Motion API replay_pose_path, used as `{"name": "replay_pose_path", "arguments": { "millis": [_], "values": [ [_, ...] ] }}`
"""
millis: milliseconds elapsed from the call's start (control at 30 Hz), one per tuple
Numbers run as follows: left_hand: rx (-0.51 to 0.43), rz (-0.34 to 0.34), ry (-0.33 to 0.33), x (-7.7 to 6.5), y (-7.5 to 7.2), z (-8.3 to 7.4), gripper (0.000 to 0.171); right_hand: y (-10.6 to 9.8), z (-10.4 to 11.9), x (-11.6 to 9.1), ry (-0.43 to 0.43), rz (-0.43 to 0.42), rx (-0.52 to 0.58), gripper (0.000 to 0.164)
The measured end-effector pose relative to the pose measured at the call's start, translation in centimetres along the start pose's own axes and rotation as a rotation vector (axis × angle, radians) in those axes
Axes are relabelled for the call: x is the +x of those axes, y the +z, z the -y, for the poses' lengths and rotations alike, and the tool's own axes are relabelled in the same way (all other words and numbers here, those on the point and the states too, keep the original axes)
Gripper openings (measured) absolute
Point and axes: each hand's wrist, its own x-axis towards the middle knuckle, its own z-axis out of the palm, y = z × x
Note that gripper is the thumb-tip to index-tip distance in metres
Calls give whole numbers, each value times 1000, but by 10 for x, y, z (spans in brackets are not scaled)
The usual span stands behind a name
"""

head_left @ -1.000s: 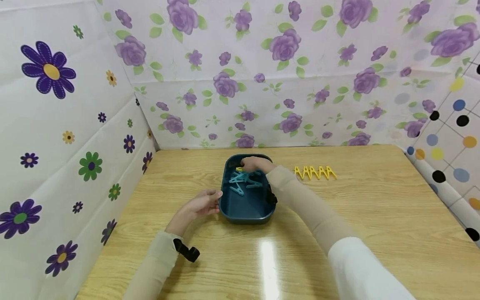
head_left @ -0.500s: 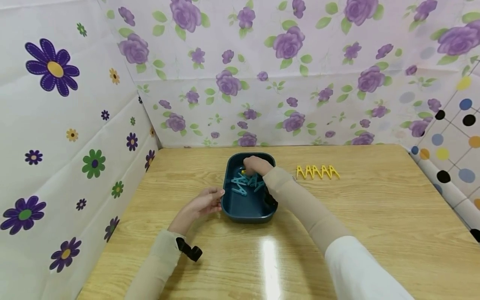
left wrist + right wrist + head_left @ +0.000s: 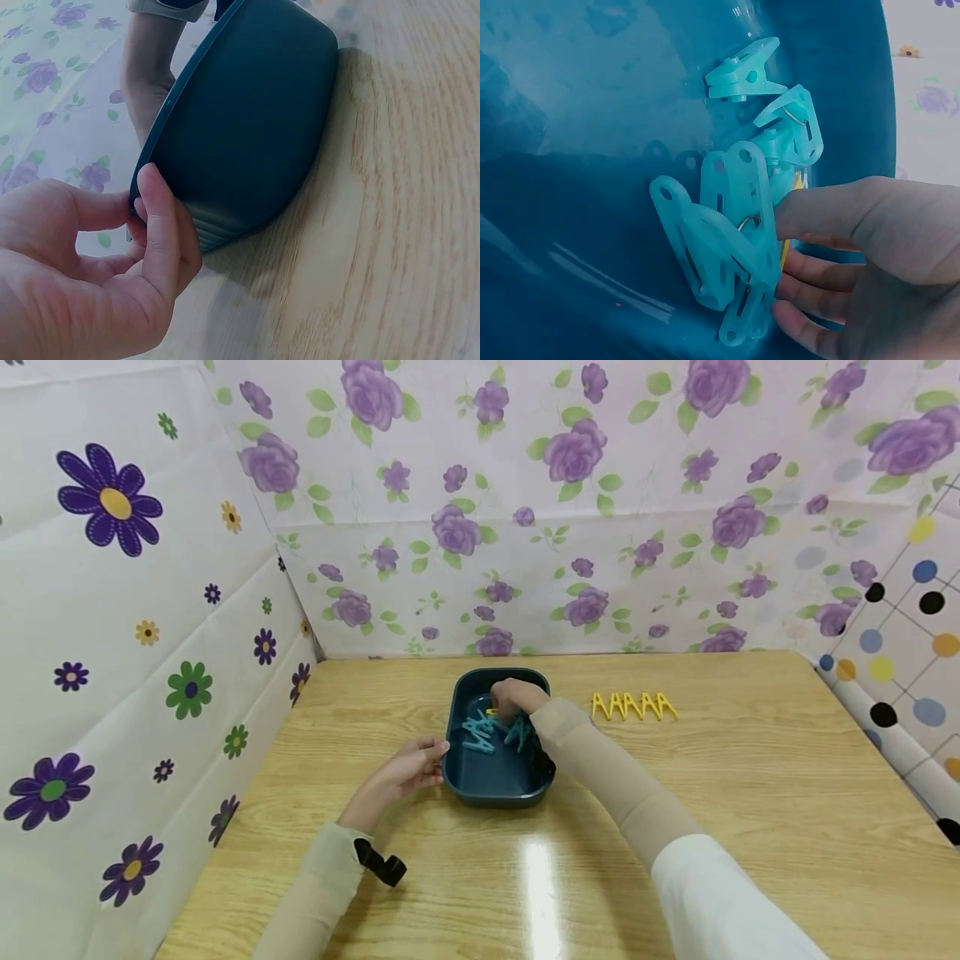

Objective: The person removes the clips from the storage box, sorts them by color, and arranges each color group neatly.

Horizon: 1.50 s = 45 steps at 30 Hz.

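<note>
My left hand [image 3: 411, 762] pinches the left rim of a dark blue plastic basin [image 3: 491, 775] between thumb and fingers; the left wrist view shows the basin's outer wall [image 3: 247, 112] beside them. Inside the basin's far half, my right hand [image 3: 517, 695] reaches down among several teal clothespins [image 3: 480, 743]. In the right wrist view its thumb and curled fingers [image 3: 817, 289] close around a yellow clothespin [image 3: 786, 255], mostly hidden behind the thumb and a heap of teal clothespins [image 3: 739, 202]. The thumb tip is right at this heap.
Several yellow clothespins [image 3: 633, 706] stand in a row on the wooden table [image 3: 750, 777], right of the basin. Floral sheets [image 3: 480, 510] hang along the back and left; a dotted sheet [image 3: 922, 652] is at the right.
My right hand has shifted slightly nearer and to the right inside the basin, with the yellow clothespin. Some teal clothespins have been pushed about. My left hand keeps its hold on the rim.
</note>
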Motion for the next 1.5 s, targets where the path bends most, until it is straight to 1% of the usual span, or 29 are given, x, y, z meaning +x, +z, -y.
{"name": "replay_pose_path", "arguments": {
  "millis": [133, 233, 300, 433, 467, 533, 633, 800, 933, 1067, 1133, 1200, 1300, 1400, 1500],
  "values": [
    [-6, 10, 13, -1, 1, 0, 34, -1, -1, -3, -8, -35, 28, 42],
    [-1, 16, 16, -1, 2, 0, 35, -3, -1, -5, -21, -52, 29, 40],
    [1, 18, 14, 0, 1, 0, 36, -4, -1, -7, -30, -68, 23, 34],
    [7, 10, 5, 1, 0, 1, 38, -6, -2, -12, -51, -72, 35, 10],
    [9, 5, 3, 1, 0, 1, 38, -6, -1, -13, -55, -70, 36, 9],
    [11, -5, -2, 0, 0, 0, 39, -7, -1, -15, -54, -55, 36, 12],
    [17, -11, -2, 0, 1, -1, 40, -8, 1, -17, -41, -40, 32, 10],
    [17, -8, 2, 0, 1, 0, 38, -9, 4, -17, -19, -32, 40, 31],
    [14, -3, 3, 0, 0, 1, 39, -8, 1, -15, -25, -18, 63, 38],
    [13, -7, -3, -1, 1, 0, 41, -8, -3, -11, -45, 16, 86, 36],
    [13, -7, -4, -1, 1, 0, 40, -7, -2, -11, -45, 21, 132, 29],
    [10, -9, -9, 0, 1, 1, 39, -8, 0, -12, -30, 8, 181, 23],
    [4, -10, -15, 0, 0, 0, 37, -8, 6, -14, 26, -34, 238, 30],
    [8, -4, -14, 1, 0, 0, 35, -9, 12, -16, 102, -63, 243, 37],
    [9, -2, -15, 1, -1, 0, 35, -9, 17, -18, 146, -60, 246, 36]
  ]
}}
